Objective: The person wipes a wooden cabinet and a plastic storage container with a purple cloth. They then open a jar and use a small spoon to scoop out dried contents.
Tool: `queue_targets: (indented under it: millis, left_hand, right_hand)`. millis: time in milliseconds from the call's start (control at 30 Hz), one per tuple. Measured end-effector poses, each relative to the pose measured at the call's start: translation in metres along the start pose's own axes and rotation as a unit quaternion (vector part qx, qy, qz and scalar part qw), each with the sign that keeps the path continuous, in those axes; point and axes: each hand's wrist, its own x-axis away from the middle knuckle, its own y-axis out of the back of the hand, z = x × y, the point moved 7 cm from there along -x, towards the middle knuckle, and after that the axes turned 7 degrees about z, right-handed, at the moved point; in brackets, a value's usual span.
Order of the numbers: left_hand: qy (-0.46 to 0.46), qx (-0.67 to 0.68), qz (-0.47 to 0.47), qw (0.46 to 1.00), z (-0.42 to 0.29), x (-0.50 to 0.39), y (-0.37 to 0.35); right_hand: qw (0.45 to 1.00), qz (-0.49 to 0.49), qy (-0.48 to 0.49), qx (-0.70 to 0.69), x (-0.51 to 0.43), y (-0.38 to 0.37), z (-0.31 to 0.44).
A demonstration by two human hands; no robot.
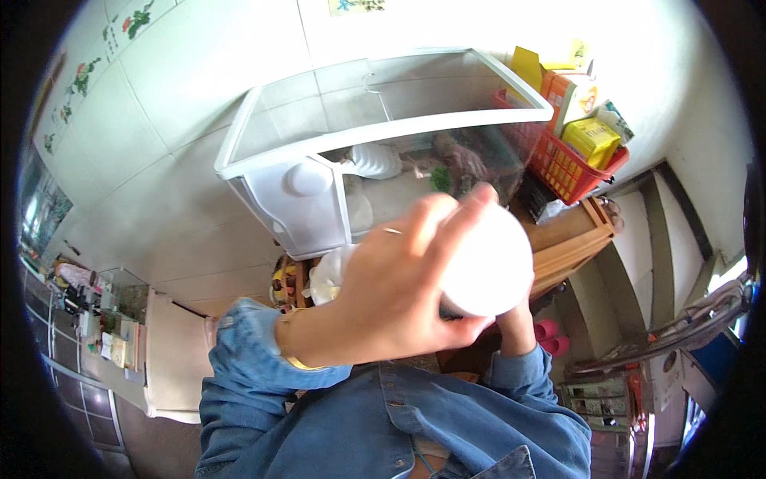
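A round white object (489, 263), perhaps a lid or the end of a container, is held up in front of me. My left hand (401, 269) reaches across and grips its left side with fingers and thumb. My right hand (519, 314) is at its lower right, mostly hidden behind it. Beyond my hands stands a glass tank with a white frame (335, 143); through its front I see a ribbed white piece (376, 160) and a green plant-like item (441, 178). A white plastic bag or wrapped item (328, 275) lies just left of my left hand.
A red plastic basket (568, 173) with a yellow box (591, 142) and other cartons stands right of the tank, on a wooden cabinet (568, 245). Pink slippers (550, 337) lie below at the right, near the stairs (622, 251). A pale table (176, 359) is at the left.
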Motion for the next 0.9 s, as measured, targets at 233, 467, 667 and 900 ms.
queue_targets:
  millis: [233, 467, 667, 900]
  left_hand:
    - [0.160, -0.073, -0.199, 0.964, 0.119, -0.032, 0.180]
    - [0.298, -0.087, -0.149, 0.939, 0.241, -0.045, 0.164]
    - [0.294, -0.138, -0.151, 0.934, 0.259, -0.053, 0.161]
    - [0.097, -0.271, -0.155, 0.945, 0.154, -0.032, 0.149]
  right_hand:
    - [0.995, 0.047, 0.042, 0.076, -0.012, 0.005, 0.029]
    - [0.996, 0.036, 0.045, 0.063, -0.013, 0.009, 0.022]
    - [0.996, 0.037, 0.048, 0.062, -0.012, 0.009, 0.023]
    - [0.996, 0.044, 0.050, 0.065, -0.011, 0.009, 0.023]
